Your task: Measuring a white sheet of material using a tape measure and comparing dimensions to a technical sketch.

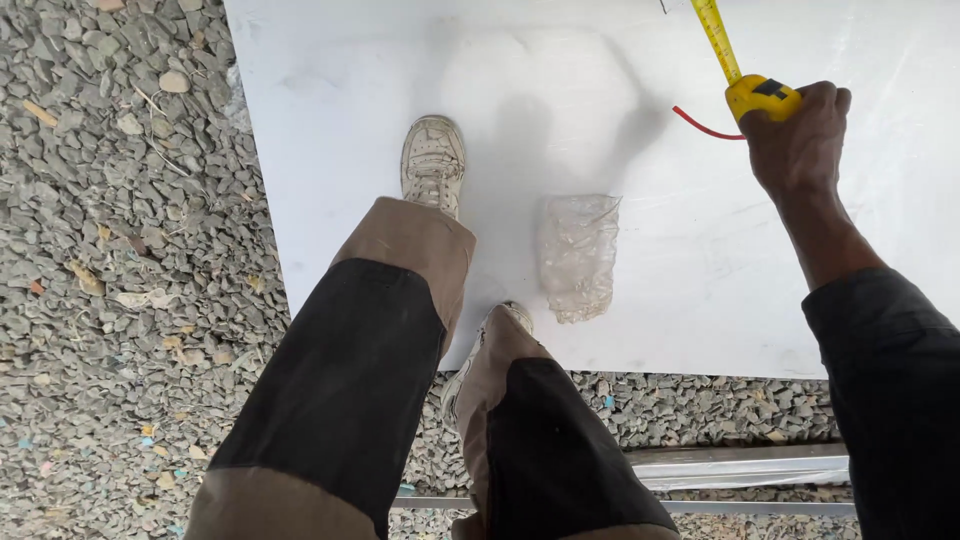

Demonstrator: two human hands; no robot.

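Measuring in hand — right hand point(800, 140) closed around yellow tape measure point(762, 97), blade point(717, 38) drawn out across white sheet point(330, 120). Left hand out of view. Next: steady blade, read mark.

Tan trousers point(410, 240) with large black knee patches point(340, 380), pale dusty lace-up shoes point(433, 160) (well scuffed), and a dark long sleeve point(890, 370) on the right arm.

Ground: grey gravel point(110, 250), left and bottom of frame. White sheet panel point(330, 120) fills upper right. Daylight, soft shadows.
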